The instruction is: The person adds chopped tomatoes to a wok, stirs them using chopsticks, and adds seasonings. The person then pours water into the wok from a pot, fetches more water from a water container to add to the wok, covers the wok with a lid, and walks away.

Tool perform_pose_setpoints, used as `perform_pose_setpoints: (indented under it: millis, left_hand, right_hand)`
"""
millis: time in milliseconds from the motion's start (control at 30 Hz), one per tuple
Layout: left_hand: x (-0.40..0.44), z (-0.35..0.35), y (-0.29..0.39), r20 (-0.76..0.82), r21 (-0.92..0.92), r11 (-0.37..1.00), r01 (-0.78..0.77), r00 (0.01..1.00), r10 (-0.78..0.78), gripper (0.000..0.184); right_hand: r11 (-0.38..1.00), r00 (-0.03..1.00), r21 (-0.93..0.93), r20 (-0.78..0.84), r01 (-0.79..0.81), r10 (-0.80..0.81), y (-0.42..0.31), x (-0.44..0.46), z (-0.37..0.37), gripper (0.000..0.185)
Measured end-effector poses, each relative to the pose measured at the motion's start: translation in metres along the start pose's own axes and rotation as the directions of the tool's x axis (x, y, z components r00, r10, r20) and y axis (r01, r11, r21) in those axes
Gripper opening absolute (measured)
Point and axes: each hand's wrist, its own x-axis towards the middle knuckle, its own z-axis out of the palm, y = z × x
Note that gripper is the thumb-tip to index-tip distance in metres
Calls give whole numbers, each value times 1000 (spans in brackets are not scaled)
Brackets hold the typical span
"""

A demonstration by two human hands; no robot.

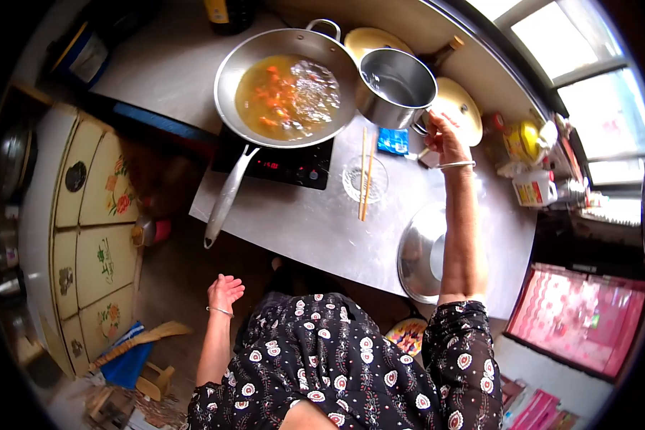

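My right hand (448,136) is closed at the side handle of a deep steel pot (390,106), fingers pinched around it. The pot is tipped slightly, close against the right rim of a large steel pan (226,107). In the pan, yellowish liquid (265,123) bubbles around orange-red pieces (274,92). The pan rests on a black induction cooktop (301,169) with a lit red display. My left hand (226,290) hangs off the counter's front edge, fingers stretched out, holding nothing.
Two chopsticks (369,183) lie across a small glass dish (351,175), near a blue packet (393,141). A round steel lid or plate (416,261) sits at the front right. Pale round lids (460,100) lean behind the pot. The pan's long handle (229,197) juts past the counter edge.
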Motion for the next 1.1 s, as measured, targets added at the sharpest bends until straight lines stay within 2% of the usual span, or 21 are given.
perform_pose_setpoints:
  millis: [100, 400, 600, 767, 867, 900, 1000, 1033, 1067, 1100]
  left_hand:
    - [3, -1, -1, 9, 9, 1000, 6, 1000, -6, 54]
    - [8, 10, 4, 39, 85, 996, 19, 999, -22, 55]
    - [9, 24, 14, 70, 132, 991, 9, 997, -18, 53]
    - [4, 36, 22, 82, 169, 986, 2, 997, -16, 51]
    - [4, 41, 22, 86, 180, 984, -3, 996, -13, 51]
    - [3, 44, 23, 85, 184, 983, 0, 996, -16, 51]
    - [2, 53, 24, 92, 184, 983, -2, 996, -15, 49]
    - [1, 55, 24, 93, 183, 983, -4, 996, -14, 48]
    - [0, 57, 24, 97, 183, 983, -4, 995, -13, 47]
    - [-2, 59, 24, 100, 187, 982, -2, 995, -17, 47]
  right_hand:
    - [1000, 999, -11, -50, 5, -5, 25, -16, -29, 25]
    - [991, 960, 8, -249, -131, 129, 110, -79, -101, 26]
    - [965, 909, 139, -328, -224, 258, 183, -98, -121, 23]
    - [933, 898, 302, -327, -197, 295, 216, -98, -115, 21]
    - [918, 911, 344, -281, -199, 302, 235, -92, -110, 22]
    - [911, 902, 330, -266, -247, 341, 239, -91, -110, 21]
    - [924, 883, -108, -352, -368, 311, 221, -98, -109, 22]
    - [867, 906, -432, -420, -248, 49, 248, -99, -125, 29]
    - [768, 888, -590, -455, -250, -61, 209, -113, -123, 32]
    - [611, 864, -772, -419, -177, -279, 215, -122, -142, 32]
